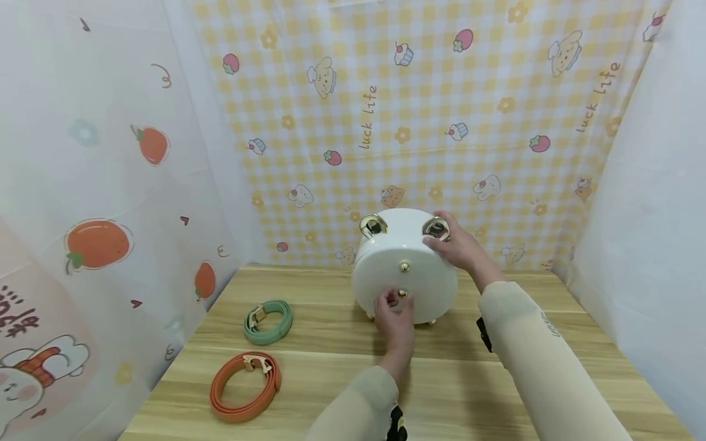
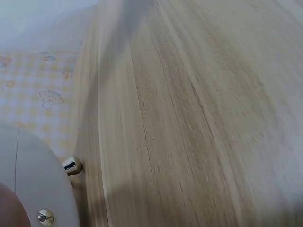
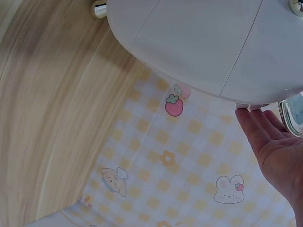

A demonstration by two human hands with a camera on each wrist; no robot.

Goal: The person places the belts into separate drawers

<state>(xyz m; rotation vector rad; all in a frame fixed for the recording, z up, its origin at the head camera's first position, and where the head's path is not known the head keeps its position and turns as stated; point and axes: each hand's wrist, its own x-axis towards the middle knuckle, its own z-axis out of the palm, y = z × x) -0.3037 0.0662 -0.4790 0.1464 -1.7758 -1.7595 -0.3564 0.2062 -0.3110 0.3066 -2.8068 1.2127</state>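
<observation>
A round white box [image 1: 405,285] stands upright on small feet, with two gold-rimmed rounds on top and two gold knobs on its front. At the lower gold knob [image 1: 402,293], my left hand [image 1: 394,321] has its thumb and curled fingers on either side, pinching it. My right hand [image 1: 458,245] holds the top right of the box around the right gold-rimmed round [image 1: 436,228], thumb in front. Its fingertips touch the box's white shell [image 3: 199,47] in the right wrist view. Only a fingertip [image 2: 10,210] of the left hand shows in the left wrist view.
On the wooden table [image 1: 325,386], to the left, lie a coiled green belt [image 1: 284,327] and a coiled orange belt [image 1: 242,411], both with gold buckles. A yellow checked cloth [image 1: 397,165] hangs behind the box. White cloths [image 1: 656,184] hang at both sides.
</observation>
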